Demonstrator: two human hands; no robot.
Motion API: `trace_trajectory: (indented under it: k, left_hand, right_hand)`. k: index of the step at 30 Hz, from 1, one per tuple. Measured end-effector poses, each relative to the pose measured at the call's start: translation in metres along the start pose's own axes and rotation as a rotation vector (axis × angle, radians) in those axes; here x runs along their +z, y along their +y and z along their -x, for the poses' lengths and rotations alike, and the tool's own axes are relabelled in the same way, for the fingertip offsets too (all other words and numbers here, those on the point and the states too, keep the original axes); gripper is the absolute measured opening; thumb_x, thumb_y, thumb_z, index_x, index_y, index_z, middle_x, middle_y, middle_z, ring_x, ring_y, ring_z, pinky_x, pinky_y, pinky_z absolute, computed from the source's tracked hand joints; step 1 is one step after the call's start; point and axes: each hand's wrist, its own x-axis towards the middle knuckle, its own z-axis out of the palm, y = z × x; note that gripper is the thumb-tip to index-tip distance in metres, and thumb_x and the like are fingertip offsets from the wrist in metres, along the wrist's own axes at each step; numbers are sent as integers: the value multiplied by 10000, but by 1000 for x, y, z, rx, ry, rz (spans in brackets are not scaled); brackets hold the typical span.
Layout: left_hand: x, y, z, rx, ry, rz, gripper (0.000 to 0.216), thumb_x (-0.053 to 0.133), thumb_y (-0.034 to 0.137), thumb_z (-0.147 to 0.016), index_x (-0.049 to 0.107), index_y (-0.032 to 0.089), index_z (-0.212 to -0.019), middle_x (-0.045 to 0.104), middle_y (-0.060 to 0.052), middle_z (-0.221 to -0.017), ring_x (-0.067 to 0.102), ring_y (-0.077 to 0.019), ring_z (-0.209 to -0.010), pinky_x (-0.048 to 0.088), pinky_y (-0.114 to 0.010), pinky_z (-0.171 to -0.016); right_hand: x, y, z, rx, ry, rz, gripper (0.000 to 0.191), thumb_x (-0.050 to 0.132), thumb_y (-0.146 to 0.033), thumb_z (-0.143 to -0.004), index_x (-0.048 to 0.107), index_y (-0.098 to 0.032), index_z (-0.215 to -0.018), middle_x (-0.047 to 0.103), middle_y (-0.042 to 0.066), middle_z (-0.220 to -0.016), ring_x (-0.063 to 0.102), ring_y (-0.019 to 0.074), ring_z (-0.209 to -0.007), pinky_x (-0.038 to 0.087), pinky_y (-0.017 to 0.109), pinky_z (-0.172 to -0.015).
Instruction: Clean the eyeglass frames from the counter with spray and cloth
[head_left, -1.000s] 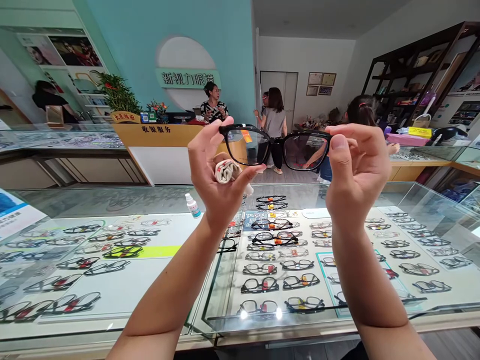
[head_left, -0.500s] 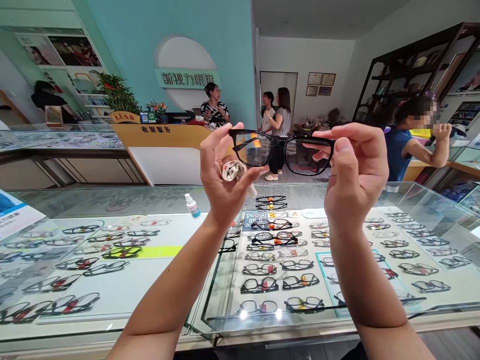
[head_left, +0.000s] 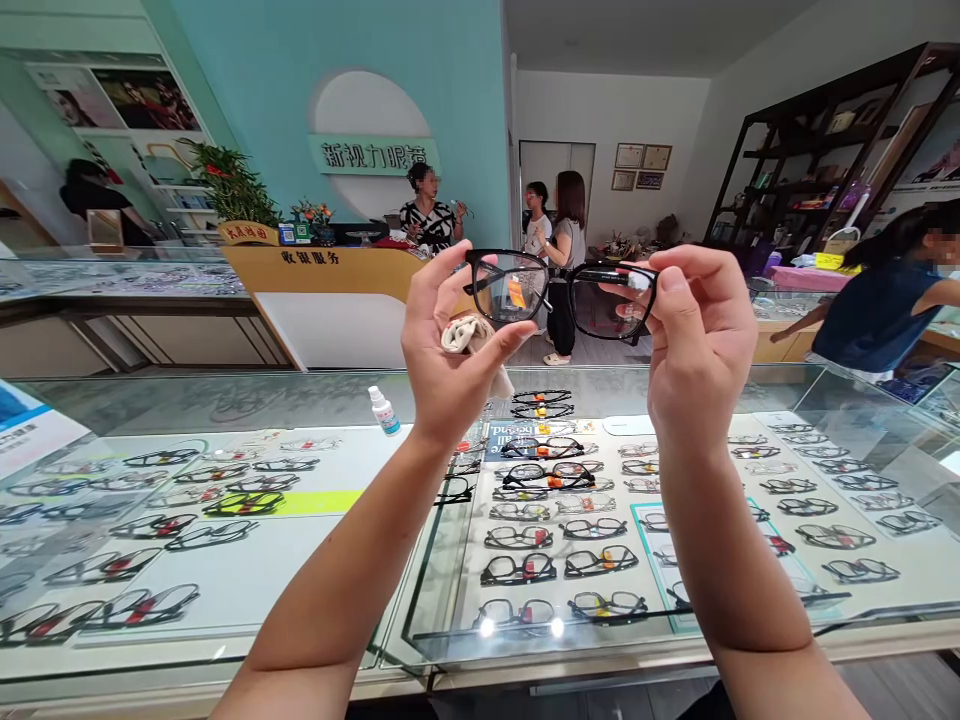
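Note:
I hold a pair of black-framed glasses [head_left: 561,292] up at eye level above a glass display counter [head_left: 315,400]. My left hand [head_left: 450,350] pinches the left end of the frame between thumb and forefinger, with a folded pale cloth [head_left: 465,333] tucked in its palm. My right hand [head_left: 694,345] grips the right end of the frame, fingers curled round it. An orange tag shows through the left lens.
A small white spray bottle [head_left: 385,411] stands on the counter top. Rows of glasses [head_left: 555,520] lie under the glass. Behind are a yellow service desk [head_left: 330,290] with a person, two people standing by a door, and a person leaning at the right counter [head_left: 892,300].
The glasses and both hands have drifted slightly right and closer together, the frame tilting a little. The person at the right has moved further right and bent over the counter.

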Motion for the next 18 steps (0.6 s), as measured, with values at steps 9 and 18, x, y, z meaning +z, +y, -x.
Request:
trace_trajectory:
  k: [9,18]
  left_hand:
    - [2,-1,-3,-243,8,226,832,994,604,-770,635,317,-1464,719,-134,-1491,715,-352,-1364,670,-419,-989]
    - [-6,8,-9,-369,-42,264,710,951,623,-815,712,307,-1404,700,-116,-1567,792,-234,-1079,661,-316,-782]
  right_hand:
    - [-8,1,-6,94,-97,-43,141,612,-398,-1113,698,-300,-1167,726,57,-1122,777,231,-1080,650,438,-1004]
    - [-12,0,-11,319,-340,-11,139,718,-298,-1004,769,-253,-1125,827,54,-1128,776,239,-1149,589,454,-1088]
